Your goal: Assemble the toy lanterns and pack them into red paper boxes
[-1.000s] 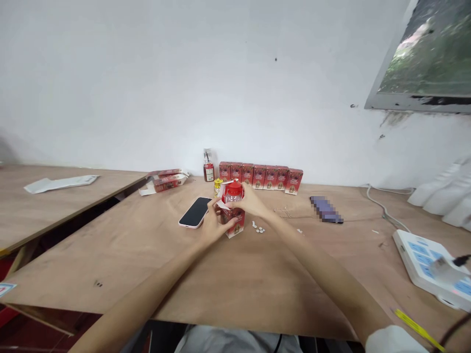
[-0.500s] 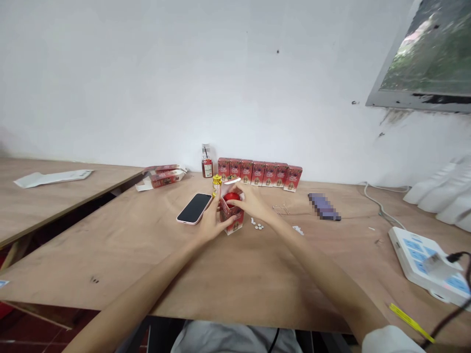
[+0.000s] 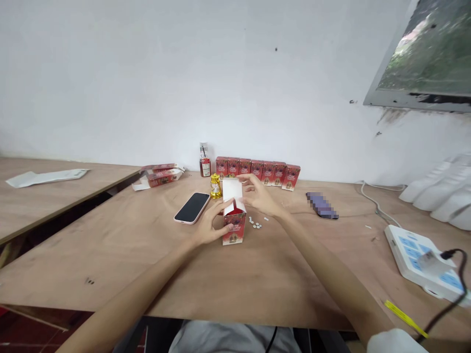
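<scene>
The left hand (image 3: 208, 226) wraps the near-left side of the small red carton (image 3: 234, 229), thumb across its front, holding it upright on the table (image 3: 257, 279). The right hand (image 3: 260, 197) has its fingertips closed lightly on the white top flap (image 3: 231, 190), which stands open above the carton's mouth. A second ago a red-capped jar stuck out of that mouth under the right palm. Now it has sunk inside (only a red sliver shows below the flap), so the carton looks filled but not yet closed. Just right of the grip lie small white tablets (image 3: 255, 225), left of it a phone (image 3: 192, 207), and beyond it a gold-capped bottle (image 3: 215, 186) and a row of cartons (image 3: 257, 169).
</scene>
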Demonstrator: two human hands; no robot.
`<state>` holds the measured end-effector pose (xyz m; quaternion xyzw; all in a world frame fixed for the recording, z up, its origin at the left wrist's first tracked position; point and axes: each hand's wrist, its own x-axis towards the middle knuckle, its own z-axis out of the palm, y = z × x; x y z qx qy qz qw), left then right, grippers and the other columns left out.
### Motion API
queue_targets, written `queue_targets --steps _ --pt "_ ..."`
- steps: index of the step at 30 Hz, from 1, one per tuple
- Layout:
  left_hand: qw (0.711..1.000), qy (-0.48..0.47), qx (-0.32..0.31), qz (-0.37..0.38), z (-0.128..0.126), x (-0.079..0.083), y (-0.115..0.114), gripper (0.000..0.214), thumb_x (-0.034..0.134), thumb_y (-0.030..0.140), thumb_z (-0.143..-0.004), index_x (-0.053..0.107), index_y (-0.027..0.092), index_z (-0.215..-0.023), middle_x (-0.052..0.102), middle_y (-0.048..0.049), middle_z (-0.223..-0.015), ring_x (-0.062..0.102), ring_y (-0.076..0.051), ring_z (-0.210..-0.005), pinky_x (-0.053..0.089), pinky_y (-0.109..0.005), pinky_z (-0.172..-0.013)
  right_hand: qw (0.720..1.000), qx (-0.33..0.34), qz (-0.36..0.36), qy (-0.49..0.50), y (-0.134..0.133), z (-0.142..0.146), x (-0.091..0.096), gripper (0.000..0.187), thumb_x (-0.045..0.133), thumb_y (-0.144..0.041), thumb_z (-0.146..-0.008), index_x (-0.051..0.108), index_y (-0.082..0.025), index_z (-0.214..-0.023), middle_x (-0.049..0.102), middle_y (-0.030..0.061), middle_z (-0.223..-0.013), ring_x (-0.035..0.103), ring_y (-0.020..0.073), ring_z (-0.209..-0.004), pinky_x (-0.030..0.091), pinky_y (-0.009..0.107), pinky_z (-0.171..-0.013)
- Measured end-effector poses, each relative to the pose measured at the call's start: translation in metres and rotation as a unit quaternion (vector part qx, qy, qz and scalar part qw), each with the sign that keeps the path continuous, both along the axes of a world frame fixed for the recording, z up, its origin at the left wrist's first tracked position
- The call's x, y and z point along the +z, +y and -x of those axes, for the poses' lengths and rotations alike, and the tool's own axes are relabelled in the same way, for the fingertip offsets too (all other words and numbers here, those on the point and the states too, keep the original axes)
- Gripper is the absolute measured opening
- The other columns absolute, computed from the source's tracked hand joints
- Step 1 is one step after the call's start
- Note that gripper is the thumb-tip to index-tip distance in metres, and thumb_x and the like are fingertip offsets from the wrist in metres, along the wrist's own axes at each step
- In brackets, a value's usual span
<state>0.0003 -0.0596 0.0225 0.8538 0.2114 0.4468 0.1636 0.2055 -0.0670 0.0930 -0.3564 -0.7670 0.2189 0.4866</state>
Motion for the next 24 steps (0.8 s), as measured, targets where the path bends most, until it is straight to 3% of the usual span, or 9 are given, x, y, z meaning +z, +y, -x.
queue_targets --steps 3,5,8,11,19,24 --pt "1.000 0.007 -0.001 0.008 0.001 0.001 0.000 0.055 0.060 0.039 -0.081 0.047 0.019 -0.131 0.055 -0.0115 -0.127 0.049 -0.027 -0.118 0.042 -0.044 -0.099 0.999 -0.017 0.017 0.048 0.004 0.004 -0.011 0.076 0.071 -0.020 -0.066 0.037 -0.027 -0.133 0.034 0.0097 -0.137 0.044 0.0224 -0.116 0.041 0.040 -0.097" --pt "1.000 0.012 0.001 0.010 0.001 0.002 0.000 0.053 0.060 0.041 -0.081 0.048 0.019 -0.129 0.053 -0.0116 -0.129 0.046 -0.029 -0.123 0.040 -0.044 -0.101 0.996 0.013 0.049 0.076 0.004 0.007 -0.015 0.082 0.072 -0.027 -0.069 0.027 -0.032 -0.138 0.026 0.0088 -0.144 0.045 0.0224 -0.119 0.043 0.041 -0.096" --pt "1.000 0.020 -0.004 0.018 0.000 0.002 0.001 0.051 0.059 0.041 -0.081 0.048 0.019 -0.127 0.052 -0.0122 -0.130 0.047 -0.028 -0.121 0.042 -0.044 -0.099 0.985 0.142 0.095 0.032 -0.004 0.009 -0.013 0.065 0.065 -0.037 -0.078 0.035 -0.030 -0.135 0.038 0.0077 -0.141 0.048 0.0219 -0.120 0.044 0.040 -0.096" --pt "1.000 0.014 -0.002 0.021 -0.001 0.004 0.000 0.047 0.060 0.040 -0.081 0.050 0.017 -0.121 0.056 -0.0116 -0.121 0.053 -0.027 -0.112 0.044 -0.043 -0.096 0.970 0.224 0.079 -0.052 -0.013 0.010 -0.006 0.047 0.060 -0.042 -0.083 0.052 -0.023 -0.125 0.053 0.0079 -0.128 0.050 0.0222 -0.119 0.040 0.040 -0.101" --pt "0.999 -0.013 0.001 0.040 -0.003 -0.006 0.003 0.050 0.061 0.038 -0.081 0.042 0.019 -0.123 0.052 -0.0129 -0.125 0.051 -0.027 -0.115 0.047 -0.044 -0.094 0.979 0.184 0.028 -0.083 -0.015 0.012 -0.003 0.040 0.047 -0.049 -0.090 0.062 -0.024 -0.117 0.059 0.0070 -0.128 0.049 0.0189 -0.123 0.035 0.041 -0.107" --pt "0.988 -0.109 -0.025 0.109 -0.008 -0.014 0.001 0.073 0.065 0.035 -0.078 0.016 0.023 -0.131 0.043 -0.0168 -0.133 0.048 -0.027 -0.122 0.049 -0.045 -0.092 0.978 0.174 0.013 -0.116 -0.012 0.008 -0.004 0.045 0.040 -0.054 -0.090 0.060 -0.027 -0.120 0.056 0.0051 -0.132 0.046 0.0185 -0.126 0.034 0.042 -0.107"
